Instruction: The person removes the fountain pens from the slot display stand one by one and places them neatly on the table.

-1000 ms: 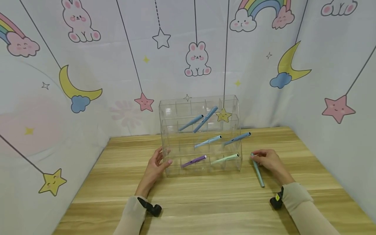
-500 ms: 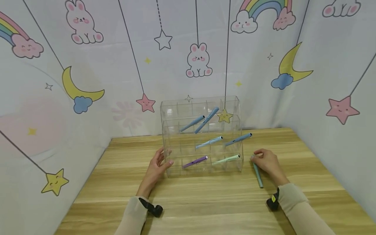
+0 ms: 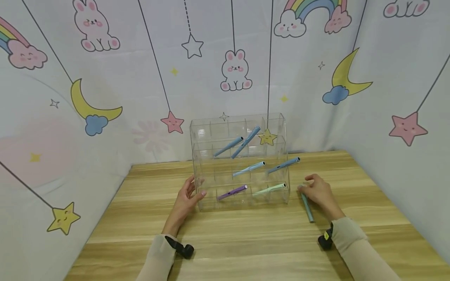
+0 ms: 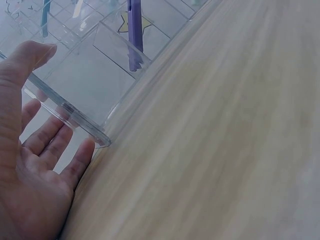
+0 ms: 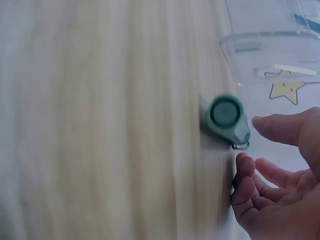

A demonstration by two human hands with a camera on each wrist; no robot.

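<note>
A person sits at a wooden table (image 3: 246, 242) inside a booth of cartoon-printed fabric. In front of them stands a clear acrylic pen organizer (image 3: 240, 164), tiered in rows of small compartments, with six pens already slotted in: blue ones in the upper rows, a purple pen (image 3: 232, 192) and a mint pen (image 3: 270, 189) in the bottom row.

The left hand (image 3: 186, 201) rests open against the organizer's left wall, fingers straight along the side and the thumb on the front edge, bracing it rather than gripping. The left wrist view confirms the flat fingers lie against the clear corner.

The right hand (image 3: 318, 193) is on the table just right of the organizer, its fingers loosely bent over the upper end of a teal pen (image 3: 307, 207) that lies flat on the wood, pointing toward the person. In the right wrist view the fingertips (image 5: 260, 122) sit just beside the pen's round end and do not appear closed around it; whether they touch it is hard to tell.

To do this well, I judge the right hand should pinch the pen near its middle so it lifts level, then angle the tip into an empty compartment while the left hand keeps the light organizer from sliding or tipping.
</note>
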